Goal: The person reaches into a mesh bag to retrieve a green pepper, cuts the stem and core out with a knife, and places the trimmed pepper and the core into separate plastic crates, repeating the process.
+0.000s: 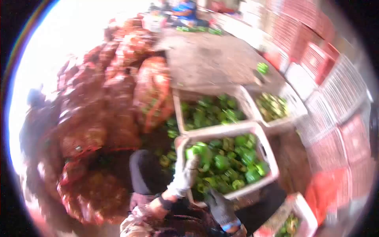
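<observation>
My left hand (184, 176), in a white glove, is at the left side of a pale crate (272, 156) filled with green bell peppers (222, 162). Its fingers are closed around a large bright green bell pepper (200, 153) held above the others. My right hand (220, 207), in a dark grey glove, reaches over the crate's near edge, with its fingertips close to the peppers there. Blur and shadow hide whether those fingers grip anything.
Behind stand a crate of darker peppers (209, 112) and one with pale green pieces (272, 106). Another crate (302, 205) sits at lower right. Red net sacks (90, 118) pile up left; stacked crates (327, 122) line the right. A person in blue (184, 11) sits far back.
</observation>
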Tool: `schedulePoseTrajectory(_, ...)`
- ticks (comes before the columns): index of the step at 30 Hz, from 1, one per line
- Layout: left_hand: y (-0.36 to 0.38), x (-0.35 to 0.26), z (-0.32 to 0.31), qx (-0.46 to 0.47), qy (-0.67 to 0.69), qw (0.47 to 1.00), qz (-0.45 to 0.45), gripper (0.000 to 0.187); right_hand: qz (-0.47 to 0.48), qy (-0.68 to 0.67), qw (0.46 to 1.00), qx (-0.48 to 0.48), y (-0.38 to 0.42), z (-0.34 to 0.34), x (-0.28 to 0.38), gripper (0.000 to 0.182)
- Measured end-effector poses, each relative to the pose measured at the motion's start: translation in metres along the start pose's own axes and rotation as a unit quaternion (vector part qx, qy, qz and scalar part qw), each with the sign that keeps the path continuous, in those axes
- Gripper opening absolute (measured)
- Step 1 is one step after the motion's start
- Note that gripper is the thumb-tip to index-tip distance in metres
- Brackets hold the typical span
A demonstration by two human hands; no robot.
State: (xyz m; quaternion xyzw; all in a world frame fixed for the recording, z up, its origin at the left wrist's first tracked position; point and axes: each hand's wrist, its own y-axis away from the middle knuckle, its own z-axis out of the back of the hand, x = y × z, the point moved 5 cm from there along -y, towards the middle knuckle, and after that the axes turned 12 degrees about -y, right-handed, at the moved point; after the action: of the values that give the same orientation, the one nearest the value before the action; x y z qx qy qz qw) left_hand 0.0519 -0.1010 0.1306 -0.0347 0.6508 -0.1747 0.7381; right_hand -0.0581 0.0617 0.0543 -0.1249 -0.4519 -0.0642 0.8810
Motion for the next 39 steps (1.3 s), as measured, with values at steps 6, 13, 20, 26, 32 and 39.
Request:
schedulePoseTrajectory(6,0.017,0.007,-0.034,0.254,-0.057,0.964,-0.053,0.054,-0.04,-0.221,0.974,-0.016,-0.042,0.02,-0.046,0.049)
schedulePoseTrajectory(13,0.061,0.047,-0.06,0.213,-0.03,0.971,0.105,0.053,-0.126,-0.204,0.97,0.045,-0.057,0.028,-0.051,0.049)
schedulePoseTrajectory(20,0.049,0.052,-0.052,0.247,-0.031,0.967,0.06,0.036,-0.158,-0.29,0.942,0.059,-0.046,0.04,-0.039,0.048)
schedulePoseTrajectory(26,0.062,0.087,-0.086,0.347,0.345,0.823,0.287,0.056,-0.233,-0.371,0.895,0.082,-0.031,0.035,-0.076,0.029)
schedulePoseTrajectory(32,0.072,0.095,-0.106,0.308,0.451,0.732,0.407,0.057,-0.205,-0.482,0.851,-0.033,-0.015,0.029,-0.094,0.017)
schedulePoseTrajectory(39,0.042,0.07,-0.089,0.282,0.337,0.858,0.267,0.072,-0.147,-0.251,0.928,-0.235,-0.036,0.093,-0.082,0.058)
